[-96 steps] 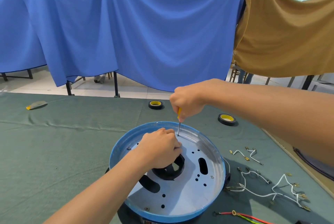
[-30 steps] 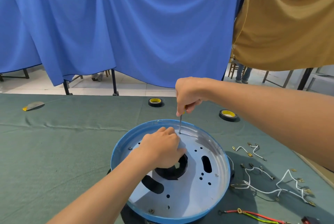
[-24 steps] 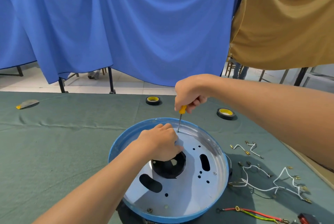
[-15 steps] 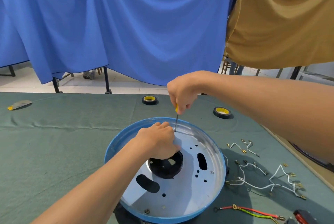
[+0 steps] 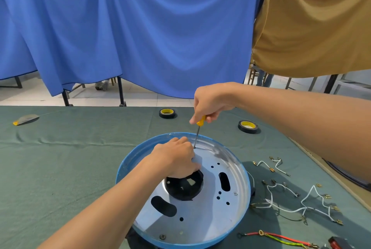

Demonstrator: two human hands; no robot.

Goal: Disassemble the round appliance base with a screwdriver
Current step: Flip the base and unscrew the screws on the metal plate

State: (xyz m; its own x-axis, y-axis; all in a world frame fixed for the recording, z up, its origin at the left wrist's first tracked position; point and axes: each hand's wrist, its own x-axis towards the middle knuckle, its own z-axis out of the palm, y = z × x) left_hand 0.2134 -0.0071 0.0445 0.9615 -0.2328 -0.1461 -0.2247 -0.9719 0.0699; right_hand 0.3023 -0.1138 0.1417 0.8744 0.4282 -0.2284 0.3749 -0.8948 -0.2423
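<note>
One base (image 5: 202, 216): round, blue-rimmed, metal plate facing up, sitting on the green table (image 5: 60, 168) right in front of the person.
Screw (image 5: 194, 147): at the plate's far side, just past the left knuckles, and the driver's tip is on it.
Screwdriver (image 5: 197, 132): yellow handle, thin shaft, close to upright, top leaning slightly right. Its long axis runs straight down into that screw.
Right hand (image 5: 210, 102): comes in from the right, above the base's far rim, fingers and thumb pinched round the handle.
Left hand (image 5: 174, 158): knuckles up, fingers curled, planted on the plate between the black hub (image 5: 183, 187) and the screw. Whether it hooks the hub's edge or only presses down, I can't tell.
What matters: the screw lies ahead of both hands. The left sits nearer and lower as the brace, the right directly above on the shaft's line.
Step, as I read it: turning out the far screw.
Progress, my guess: some way to go, with a near screw (image 5: 162, 236) and a right-side screw (image 5: 235, 194) both seated.
Around: white wires (image 5: 291, 204) lie loose to the right, a red-green lead (image 5: 277, 236) in front of them, and two tape rolls (image 5: 168, 113) beyond the base.
</note>
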